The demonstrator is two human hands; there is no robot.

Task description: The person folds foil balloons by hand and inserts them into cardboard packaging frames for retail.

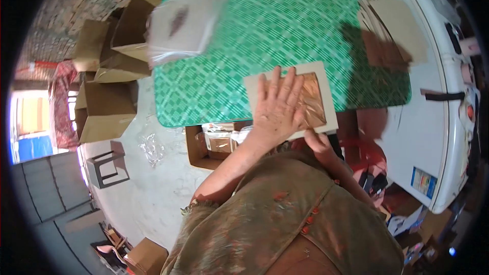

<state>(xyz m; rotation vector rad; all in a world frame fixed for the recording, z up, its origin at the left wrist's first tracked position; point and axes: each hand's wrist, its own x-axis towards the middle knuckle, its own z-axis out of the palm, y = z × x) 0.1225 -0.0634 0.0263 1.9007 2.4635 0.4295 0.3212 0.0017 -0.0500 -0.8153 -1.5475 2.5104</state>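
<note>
A pale board [331, 99] with a shiny copper-brown panel [313, 99] on it lies at the near edge of the green patterned table [285, 25]. My left hand [277, 104] rests flat on the panel's left side, fingers stretched out and slightly spread, covering part of it. At the board's near edge, my right hand [318, 145] pinches the rim, its thumb on top and the other fingers hidden below. Toward the far left of the table is a stack of clear plastic sleeves [188, 28], blurred.
Flat cardboard pieces [392, 33] are piled at the table's right. Open cartons [109, 104] stand to the left. Below the table's front edge, a carton [196, 153] holds plastic-wrapped items. Crumpled clear plastic [152, 148] and a grey frame [109, 165] lie on the floor.
</note>
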